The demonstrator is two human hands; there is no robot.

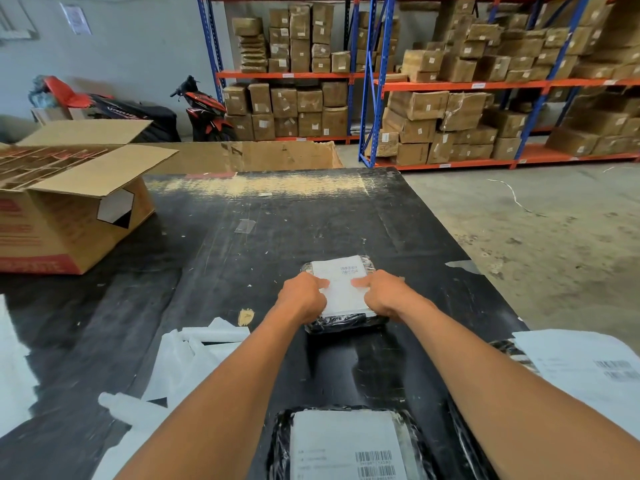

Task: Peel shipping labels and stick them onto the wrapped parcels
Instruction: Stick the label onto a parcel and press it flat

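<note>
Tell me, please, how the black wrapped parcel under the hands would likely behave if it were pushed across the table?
The wrapped parcel lies flat and low, so it should slide, not tip or roll. Its glossy, crinkled film looks slippery against the black table. It probably holds its shape: the label sits flat under the left hand and right hand.

The table (214, 271) was black, scuffed with pale scratches and a tan worn streak along its far edge. On it, the wrapped parcel (343, 322) was glossy black under a white label (341, 289) printed with dark barcode stripes. Left of the table, the open carton (65, 216) was brown with red lettering. Beyond the table, shelving (377, 84) stood blue and orange.
</note>
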